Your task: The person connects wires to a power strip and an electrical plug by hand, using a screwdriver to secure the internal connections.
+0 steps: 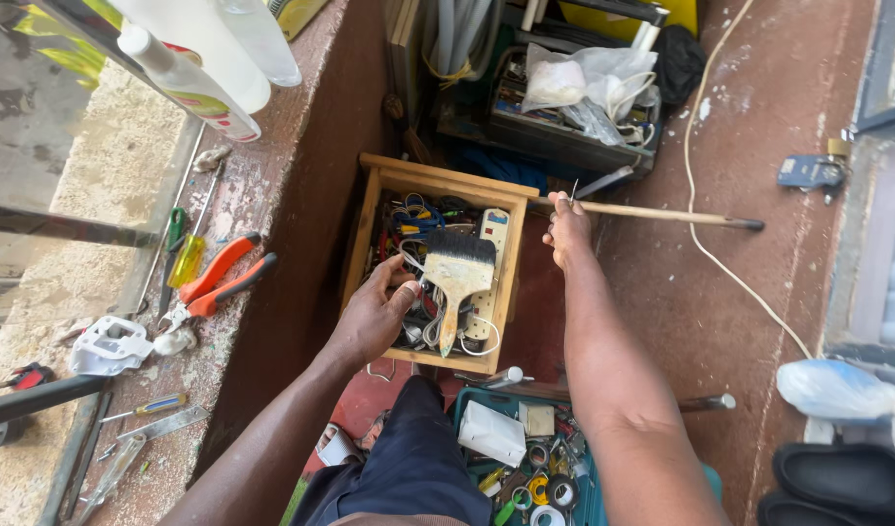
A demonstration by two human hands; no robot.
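Observation:
A wooden box (371, 216) full of cables and tools stands on the floor in front of me. My left hand (374, 314) reaches into its left side, fingers curled among the wires, beside a wide paintbrush (458, 274) lying on top with its wooden handle pointing toward me. A white power strip (490, 255) lies along the box's right side. My right hand (567, 230) is at the box's far right corner, fingers closed on a thin metal piece (573, 190), right by the near end of a long wooden stick (662, 213) that lies on the floor.
A ledge on the left holds orange-handled pliers (223, 278), a yellow-handled screwdriver (186, 259), a white plastic part (109, 345) and plastic bottles (189, 86). A teal tray (525, 458) with tape rolls sits near my knees. A white cord (706, 255) crosses the red floor; black sandals (842, 484) lie at the lower right.

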